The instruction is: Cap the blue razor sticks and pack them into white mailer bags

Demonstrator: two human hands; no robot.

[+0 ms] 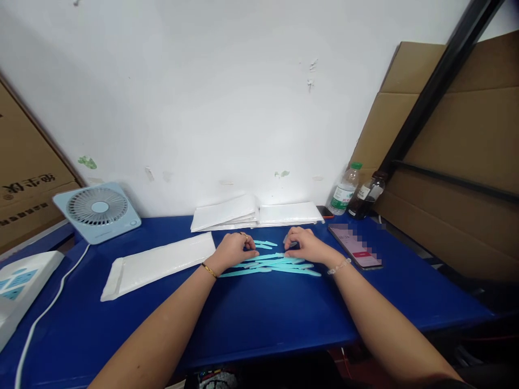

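Observation:
Several thin light-blue strips (272, 265) lie in a loose pile on the blue table (263, 319), straight ahead of me. My left hand (234, 249) rests at the pile's left end with its fingers curled down onto the strips; it wears a ring and a gold bracelet. My right hand (305, 244) sits at the pile's right end, fingers also curled and pressed onto the strips, a bead bracelet on the wrist. What the fingertips pinch is hidden under the hands.
A white padded envelope (158, 265) lies left of my hands; stacks of more white envelopes (255, 213) stand against the wall. A small blue fan (97, 210) with a white cable is at far left. A phone (354, 246) and two bottles (357, 192) are at right, beside cardboard.

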